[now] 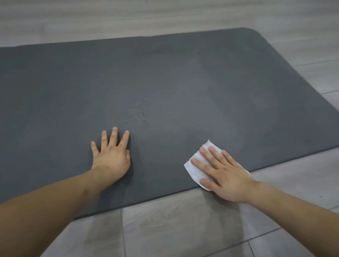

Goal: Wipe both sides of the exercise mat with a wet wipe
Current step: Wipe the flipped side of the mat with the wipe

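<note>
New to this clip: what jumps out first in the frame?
The dark grey exercise mat fills most of the view, flat on grey floor tiles. Near its front edge the right hand presses a white wet wipe flat, partly overhanging the edge, while the left hand rests splayed on the mat. A cluster of small dark specks sits mid-mat, just beyond the left hand.

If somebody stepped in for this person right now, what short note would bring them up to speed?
Left hand: flat, fingers spread, pressing the grey exercise mat to steady it.
Right hand: flat on the white wet wipe, at the mat's near edge toward its right end.
Mat: unrolled on the tiled floor.
Done: how much is wiped cannot be told for sure.
Left: small dark specks sit beyond the left hand; wipe them and the remaining top, then flip the mat and wipe the other side.
</note>
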The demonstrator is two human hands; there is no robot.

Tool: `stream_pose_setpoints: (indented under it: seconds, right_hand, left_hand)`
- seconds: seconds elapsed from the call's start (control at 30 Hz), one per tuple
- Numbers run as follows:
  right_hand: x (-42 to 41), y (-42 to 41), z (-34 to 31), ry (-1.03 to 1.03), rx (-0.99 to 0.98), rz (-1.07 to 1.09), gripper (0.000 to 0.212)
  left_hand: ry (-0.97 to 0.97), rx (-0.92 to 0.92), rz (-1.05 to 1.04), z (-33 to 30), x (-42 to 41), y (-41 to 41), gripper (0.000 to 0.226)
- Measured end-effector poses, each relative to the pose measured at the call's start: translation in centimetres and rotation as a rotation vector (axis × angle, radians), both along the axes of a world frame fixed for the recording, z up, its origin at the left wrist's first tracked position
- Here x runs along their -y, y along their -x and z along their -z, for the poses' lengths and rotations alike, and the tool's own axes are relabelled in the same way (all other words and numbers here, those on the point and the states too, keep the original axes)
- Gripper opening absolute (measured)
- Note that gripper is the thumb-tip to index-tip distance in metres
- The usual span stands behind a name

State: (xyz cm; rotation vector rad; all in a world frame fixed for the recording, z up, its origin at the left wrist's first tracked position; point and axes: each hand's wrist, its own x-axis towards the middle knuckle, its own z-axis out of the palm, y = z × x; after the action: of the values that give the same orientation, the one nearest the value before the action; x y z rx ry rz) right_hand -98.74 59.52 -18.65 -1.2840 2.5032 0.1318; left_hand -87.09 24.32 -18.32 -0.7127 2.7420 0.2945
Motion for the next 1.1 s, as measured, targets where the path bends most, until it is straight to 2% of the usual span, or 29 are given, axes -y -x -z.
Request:
stream_pose_setpoints:
  seconds: [0.3,0.63,0.83,0.93,1.1]
  right_hand:
    - [-0.8,1.0,0.7,0.048,0.028,0.324,0.062]
    - [4.5,7.6,2.4,0.096,-0.082,0.525,0.067]
    - [8.7,14.8,3.0,0.109,-0.092,0.595,0.066]
    - [10.1,17.5,3.3,0.114,-0.107,0.597,0.067]
    - [12.0,21.6,3.6,0.122,-0.114,0.572,0.067]
  left_hand:
    - [-0.025,-0.084,0.224,-0.2,-6.2,5.3,0.060]
    - [-0.028,-0.148,0.224,1.5,-6.6,13.0,0.058]
    - [-0.058,-0.193,0.095,2.8,-4.0,20.6,0.059]
    - [-0.001,-0.210,0.105,3.4,-2.1,24.8,0.059]
    - [0.083,-0.390,-0.061,2.7,4.3,32.8,0.048]
